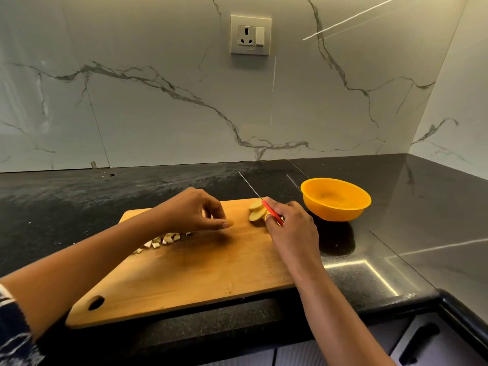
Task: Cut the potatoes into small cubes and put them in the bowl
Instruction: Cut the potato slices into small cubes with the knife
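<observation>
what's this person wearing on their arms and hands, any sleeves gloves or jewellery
Both hands are bare: no gloves, rings or watch show on the left hand or the right hand. The right forearm is uncovered as far as the picture shows. On the left arm, a dark sleeve with a pale pattern starts near the elbow.

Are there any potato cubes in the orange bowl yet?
No, the orange bowl looks empty; the potato cubes lie on the cutting board.

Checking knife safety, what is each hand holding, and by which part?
The right hand grips a thin-bladed knife by its red handle. The left hand holds nothing.
</observation>
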Demonstrator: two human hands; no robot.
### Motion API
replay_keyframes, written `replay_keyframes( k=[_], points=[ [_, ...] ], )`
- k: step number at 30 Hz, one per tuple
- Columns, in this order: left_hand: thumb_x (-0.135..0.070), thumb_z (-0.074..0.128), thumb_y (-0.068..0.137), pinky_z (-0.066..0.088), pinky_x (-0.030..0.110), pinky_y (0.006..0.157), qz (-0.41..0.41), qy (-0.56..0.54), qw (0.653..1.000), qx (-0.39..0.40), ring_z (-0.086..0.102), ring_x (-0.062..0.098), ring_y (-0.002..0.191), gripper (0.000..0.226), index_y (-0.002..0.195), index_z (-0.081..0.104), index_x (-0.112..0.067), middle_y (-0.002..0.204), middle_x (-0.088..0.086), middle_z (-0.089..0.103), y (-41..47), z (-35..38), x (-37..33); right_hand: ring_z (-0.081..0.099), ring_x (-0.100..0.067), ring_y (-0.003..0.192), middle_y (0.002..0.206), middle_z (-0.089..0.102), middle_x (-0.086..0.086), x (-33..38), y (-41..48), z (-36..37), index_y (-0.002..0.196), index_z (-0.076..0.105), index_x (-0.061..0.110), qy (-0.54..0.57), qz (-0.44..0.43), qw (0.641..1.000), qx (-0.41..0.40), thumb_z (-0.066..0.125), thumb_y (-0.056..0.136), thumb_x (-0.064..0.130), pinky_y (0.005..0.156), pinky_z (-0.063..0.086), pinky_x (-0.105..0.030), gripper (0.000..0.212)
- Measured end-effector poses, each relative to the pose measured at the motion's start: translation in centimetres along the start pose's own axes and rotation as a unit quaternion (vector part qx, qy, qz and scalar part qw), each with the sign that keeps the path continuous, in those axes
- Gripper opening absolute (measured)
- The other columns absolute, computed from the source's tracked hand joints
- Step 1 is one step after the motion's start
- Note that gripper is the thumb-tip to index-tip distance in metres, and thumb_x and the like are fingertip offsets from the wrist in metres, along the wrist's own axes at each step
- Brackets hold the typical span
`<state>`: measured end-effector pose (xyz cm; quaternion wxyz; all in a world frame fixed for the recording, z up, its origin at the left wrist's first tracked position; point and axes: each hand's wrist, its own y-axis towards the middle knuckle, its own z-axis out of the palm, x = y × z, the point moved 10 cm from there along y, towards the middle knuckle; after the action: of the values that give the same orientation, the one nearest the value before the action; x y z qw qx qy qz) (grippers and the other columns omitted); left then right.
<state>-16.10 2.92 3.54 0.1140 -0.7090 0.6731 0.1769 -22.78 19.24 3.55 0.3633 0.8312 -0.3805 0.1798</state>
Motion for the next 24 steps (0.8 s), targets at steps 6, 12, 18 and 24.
replay_keyframes(
  k=[6, 12, 18, 24],
  points=[
    [-0.056, 0.059, 0.067, 0.051, 0.035, 0.078, -0.082, -0.087, 0.993, 0.017, 0.062, 0.021, 0.087, 0.035, 0.084, 0.071, -0.028, 0.088, -0.001, 0.070, -1.8, 0.4, 2.4, 0.047, -0.005, 0.087, 0.098, 0.047, 0.009, 0.0, -0.1, -0.1, 0.138, 0.045, 0.033, 0.003, 0.005, 1.000, -0.008, 0.053, 0.095, 0.032, 0.073, 0.040, -0.018, 0.043],
    [-0.040, 0.064, 0.083, 0.044, 0.012, 0.071, -0.087, -0.022, 0.995, -0.043, 0.058, 0.008, 0.090, 0.008, 0.089, 0.064, -0.035, 0.094, -0.013, 0.063, -1.8, -0.4, 2.7, 0.045, -0.003, 0.086, 0.097, 0.046, 0.010, 0.0, -0.2, 0.1, 0.138, 0.046, 0.031, -0.009, 0.008, 1.000, 0.001, 0.052, 0.096, 0.032, 0.070, 0.035, -0.015, 0.042],
    [-0.049, 0.066, 0.077, 0.050, 0.022, 0.083, -0.077, 0.043, 0.995, -0.053, 0.057, 0.004, 0.092, 0.035, 0.105, 0.068, -0.029, 0.099, -0.013, 0.065, -3.2, -0.1, 1.9, 0.044, -0.003, 0.086, 0.098, 0.046, 0.010, 0.0, -0.2, 0.4, 0.137, 0.047, 0.031, -0.010, 0.014, 1.000, 0.013, 0.052, 0.096, 0.032, 0.070, 0.034, -0.017, 0.042],
    [-0.042, 0.061, 0.086, 0.048, 0.024, 0.085, -0.018, 0.112, 0.992, -0.049, 0.052, 0.003, 0.093, 0.030, 0.112, 0.067, -0.029, 0.109, -0.010, 0.062, -2.3, 0.7, 0.1, 0.045, -0.004, 0.086, 0.097, 0.046, 0.010, -0.1, -0.3, 0.4, 0.137, 0.048, 0.031, -0.011, 0.018, 1.000, 0.013, 0.052, 0.096, 0.032, 0.071, 0.036, -0.017, 0.042]
  ],
)
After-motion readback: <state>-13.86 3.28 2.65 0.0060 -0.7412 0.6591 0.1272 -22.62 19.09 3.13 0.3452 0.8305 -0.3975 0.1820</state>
